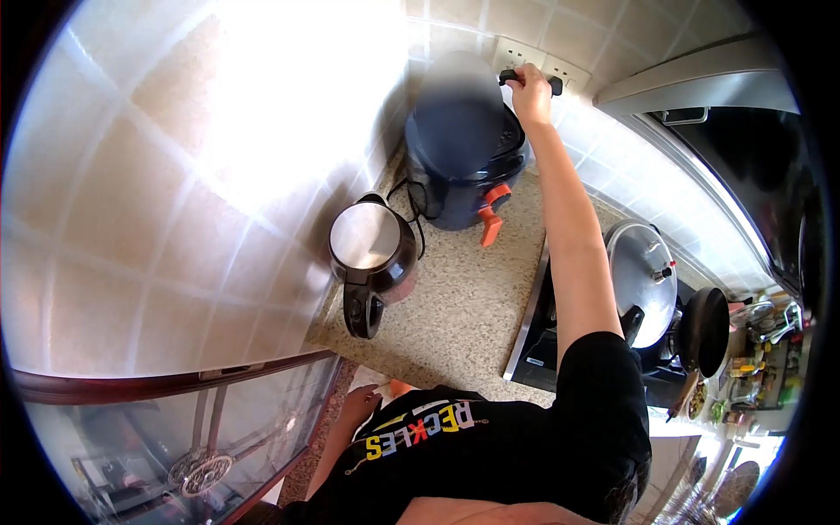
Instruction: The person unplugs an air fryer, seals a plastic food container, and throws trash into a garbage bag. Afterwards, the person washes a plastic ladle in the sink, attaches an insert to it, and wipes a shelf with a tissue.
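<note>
Stretched out to the wall socket (518, 54), my right hand (530, 94) has its fingers closed round a black plug (507, 77). Beside it, a second black plug (555, 86) sits at the socket plate. Below is a dark blue air fryer (459, 140) with an orange handle part (491, 227); its top looks blurred. A kettle (366, 238) with a pale inside and black handle stands uncovered on the counter (446, 324). My left hand (357, 408) hangs low by my shirt near the counter's front edge, fingers loosely apart, nothing visible in it.
To the right, a lidded steel pot (643, 276) stands on the black gas stove (541, 350), with a dark wok (703, 332) beyond it. A range hood (700, 74) overhangs at upper right. A glass-fronted cabinet (166, 437) is at lower left. A black cord (418, 219) lies between kettle and fryer.
</note>
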{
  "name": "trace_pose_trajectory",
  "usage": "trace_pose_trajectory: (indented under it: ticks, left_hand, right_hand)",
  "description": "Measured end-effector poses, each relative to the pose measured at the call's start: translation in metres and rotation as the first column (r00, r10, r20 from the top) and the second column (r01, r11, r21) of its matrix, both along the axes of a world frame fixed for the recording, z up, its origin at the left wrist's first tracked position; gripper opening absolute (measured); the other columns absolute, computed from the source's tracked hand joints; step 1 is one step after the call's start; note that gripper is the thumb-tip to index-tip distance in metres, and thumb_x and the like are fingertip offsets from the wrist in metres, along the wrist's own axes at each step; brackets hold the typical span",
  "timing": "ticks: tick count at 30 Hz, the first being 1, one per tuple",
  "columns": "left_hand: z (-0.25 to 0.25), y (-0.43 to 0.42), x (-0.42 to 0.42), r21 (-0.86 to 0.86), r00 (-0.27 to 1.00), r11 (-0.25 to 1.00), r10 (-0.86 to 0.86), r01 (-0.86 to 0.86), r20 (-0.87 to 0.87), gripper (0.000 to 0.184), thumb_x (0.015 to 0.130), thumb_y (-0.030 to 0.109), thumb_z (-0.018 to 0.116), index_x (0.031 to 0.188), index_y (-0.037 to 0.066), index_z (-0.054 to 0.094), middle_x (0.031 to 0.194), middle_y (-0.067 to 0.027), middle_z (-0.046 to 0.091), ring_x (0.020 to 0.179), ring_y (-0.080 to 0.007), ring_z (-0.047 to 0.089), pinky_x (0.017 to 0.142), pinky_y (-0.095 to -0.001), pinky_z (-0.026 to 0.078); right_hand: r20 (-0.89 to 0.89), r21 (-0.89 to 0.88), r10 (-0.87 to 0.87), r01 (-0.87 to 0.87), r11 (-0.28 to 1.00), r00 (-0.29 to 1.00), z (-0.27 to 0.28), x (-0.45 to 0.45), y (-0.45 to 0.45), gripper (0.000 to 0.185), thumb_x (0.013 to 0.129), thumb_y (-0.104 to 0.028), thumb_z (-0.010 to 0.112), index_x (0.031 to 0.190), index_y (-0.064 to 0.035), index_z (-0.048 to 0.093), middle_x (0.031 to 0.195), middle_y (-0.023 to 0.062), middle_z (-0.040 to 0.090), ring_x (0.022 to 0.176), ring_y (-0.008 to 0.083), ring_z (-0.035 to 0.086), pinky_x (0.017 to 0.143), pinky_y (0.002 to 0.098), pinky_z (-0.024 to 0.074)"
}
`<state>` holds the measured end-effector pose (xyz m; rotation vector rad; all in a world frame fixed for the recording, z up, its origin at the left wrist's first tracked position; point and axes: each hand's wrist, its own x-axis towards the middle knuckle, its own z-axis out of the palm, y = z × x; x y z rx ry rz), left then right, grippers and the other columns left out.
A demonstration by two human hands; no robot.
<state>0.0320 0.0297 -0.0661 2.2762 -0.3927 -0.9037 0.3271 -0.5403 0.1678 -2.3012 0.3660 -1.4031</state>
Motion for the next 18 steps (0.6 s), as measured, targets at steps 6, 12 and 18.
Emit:
trace_pose_trajectory:
  ticks: [6,12,18]
  left_hand:
    - [0.000,-0.004,0.003,0.004,1.000,1.000,-0.011,0.011,-0.003,0.037,0.079,0.026,0.059,0.108,0.003,0.059,0.090,-0.0187,0.062,0.078,-0.0277,0.063,0.071,-0.0351,0.050]
    - [0.000,-0.002,0.005,0.022,1.000,1.000,0.016,-0.016,-0.003,0.037,0.079,0.026,0.059,0.108,0.003,0.059,0.092,-0.0189,0.062,0.079,-0.0276,0.063,0.072,-0.0356,0.050]
    - [0.000,0.000,0.003,0.027,1.000,1.000,0.017,-0.016,-0.006,0.037,0.079,0.026,0.059,0.108,0.003,0.059,0.093,-0.0193,0.062,0.081,-0.0281,0.063,0.072,-0.0358,0.050]
  right_hand:
    - [-0.069,-0.045,0.009,-0.012,0.999,0.998,0.005,-0.002,-0.001,0.021,0.068,0.000,0.067,0.086,0.0018,0.056,0.083,0.0158,0.063,0.074,0.0273,0.063,0.067,0.0331,0.0491]
    - [-0.109,0.061,0.049,-0.042,0.997,0.993,0.012,-0.002,-0.001,0.019,0.068,-0.001,0.066,0.085,0.0011,0.058,0.085,0.0161,0.063,0.078,0.0285,0.063,0.068,0.0339,0.0485]
    - [-0.123,-0.088,-0.037,0.026,0.996,0.992,0.014,-0.001,0.008,0.019,0.069,-0.005,0.066,0.087,-0.0029,0.060,0.083,0.0153,0.062,0.078,0.0323,0.060,0.069,0.0383,0.0465]
